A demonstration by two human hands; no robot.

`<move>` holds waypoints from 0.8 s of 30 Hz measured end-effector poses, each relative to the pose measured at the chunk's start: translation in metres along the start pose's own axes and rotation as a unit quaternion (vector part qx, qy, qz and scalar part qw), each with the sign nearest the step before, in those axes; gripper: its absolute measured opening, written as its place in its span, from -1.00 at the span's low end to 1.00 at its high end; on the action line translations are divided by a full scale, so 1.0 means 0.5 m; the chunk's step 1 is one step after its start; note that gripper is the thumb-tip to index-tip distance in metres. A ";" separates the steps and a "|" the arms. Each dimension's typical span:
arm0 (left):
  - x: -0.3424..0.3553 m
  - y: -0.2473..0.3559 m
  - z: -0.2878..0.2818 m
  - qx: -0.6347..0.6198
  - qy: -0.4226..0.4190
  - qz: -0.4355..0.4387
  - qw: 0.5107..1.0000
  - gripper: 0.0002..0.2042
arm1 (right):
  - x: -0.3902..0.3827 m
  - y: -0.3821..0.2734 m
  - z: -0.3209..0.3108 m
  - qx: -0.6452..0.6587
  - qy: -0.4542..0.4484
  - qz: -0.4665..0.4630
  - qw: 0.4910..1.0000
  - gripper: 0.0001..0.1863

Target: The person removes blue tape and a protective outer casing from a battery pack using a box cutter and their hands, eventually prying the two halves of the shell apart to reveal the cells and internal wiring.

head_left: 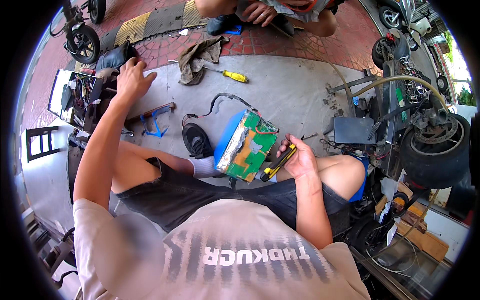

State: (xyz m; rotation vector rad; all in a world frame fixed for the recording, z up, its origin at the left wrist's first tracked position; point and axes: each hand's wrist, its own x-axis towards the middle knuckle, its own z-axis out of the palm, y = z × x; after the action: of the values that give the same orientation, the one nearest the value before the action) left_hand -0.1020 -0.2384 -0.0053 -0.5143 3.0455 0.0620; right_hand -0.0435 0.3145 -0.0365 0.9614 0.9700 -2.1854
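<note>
My right hand [302, 160] is closed around a yellow and black utility knife [279, 164], beside my right knee. Just left of it, a box-shaped battery pack [250, 150] rests tilted between my legs, with green and brown sides, torn silver patches and a blue wrap. A black cable [220, 96] with thin leads runs from its far side. Reaching out to the far left, my left hand [134, 80] has its fingers apart over a dark pouch [116, 56]; I see nothing held in it. An open box full of wires [82, 100] stands beside that forearm.
A yellow-handled screwdriver [235, 76] and a dirty rag [197, 60] lie ahead on the floor. Closer in are a metal bar [150, 114] and a blue strap [154, 125]. A partly dismantled scooter [400, 110] stands right. Another person [265, 12] crouches at the far side.
</note>
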 end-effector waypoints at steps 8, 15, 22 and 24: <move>-0.320 0.382 -0.097 -0.289 -0.130 0.262 0.912 -0.55 | -0.027 0.054 0.024 -0.036 0.056 0.019 0.998 -0.74; -0.366 0.427 -0.083 -0.173 -0.187 0.240 0.937 -0.65 | -0.001 0.083 0.028 -0.108 0.012 -0.002 0.994 -0.80; -0.356 0.427 -0.071 -0.174 -0.175 0.297 0.922 -0.62 | 0.003 0.073 0.041 -0.093 -0.003 -0.042 0.995 -0.83; -0.363 0.413 -0.035 -0.248 -0.144 0.283 0.915 -0.70 | -0.002 0.069 0.033 -0.087 0.003 -0.045 0.995 -0.84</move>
State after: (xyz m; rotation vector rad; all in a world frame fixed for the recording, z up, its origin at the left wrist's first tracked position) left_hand 0.0003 0.0149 0.0293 0.3604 2.7486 0.8608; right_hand -0.0248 0.2814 -0.0412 0.8595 1.2046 -2.1297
